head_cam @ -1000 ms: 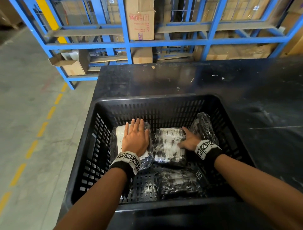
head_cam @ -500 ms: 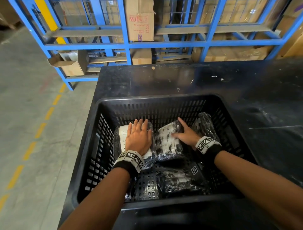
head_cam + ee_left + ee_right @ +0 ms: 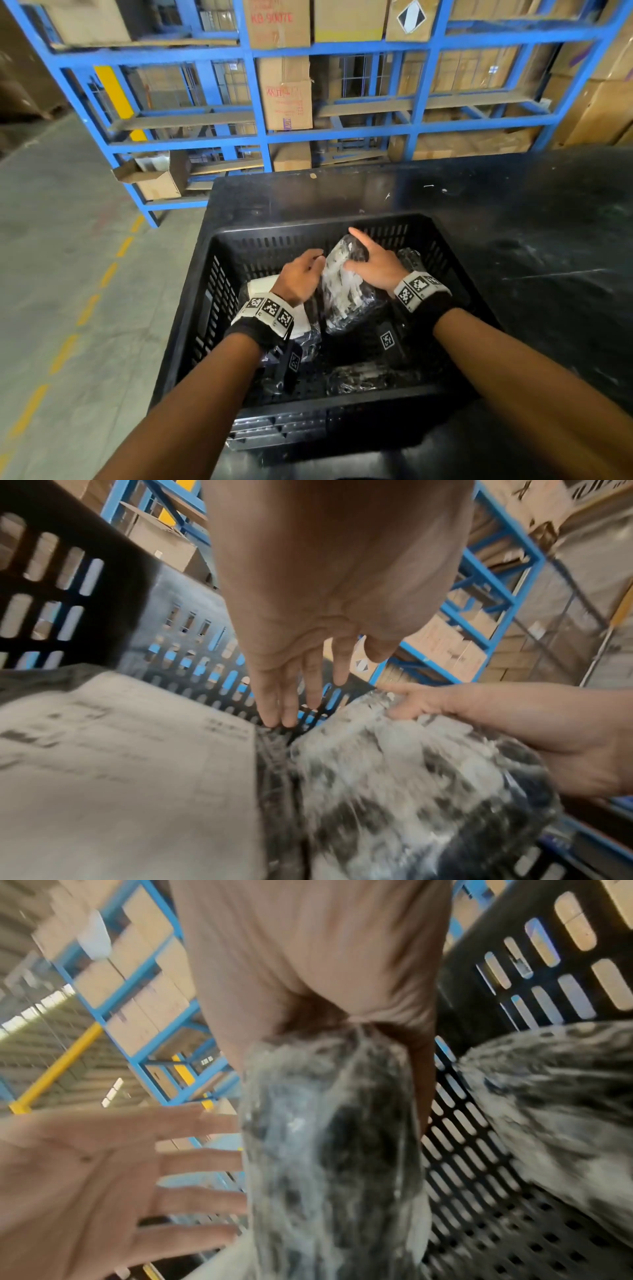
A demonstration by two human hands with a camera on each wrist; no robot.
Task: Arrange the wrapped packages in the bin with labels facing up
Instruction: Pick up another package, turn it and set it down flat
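Black slatted bin (image 3: 191, 329), centre of frame, on dark table (image 3: 513, 212). Wrapped package (image 3: 342, 291), tilted on edge mid-bin, gripped by right hand (image 3: 375, 265). Left hand (image 3: 298, 277), fingers straight, flat against its left face. White-labelled package (image 3: 260, 286) lies lower left, label up.

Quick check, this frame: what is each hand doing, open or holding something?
Left hand: open, fingers straight, reaching toward the tilted wrapped package; contact unclear.
Right hand: holding that package's upper end, raised on edge in the bin.
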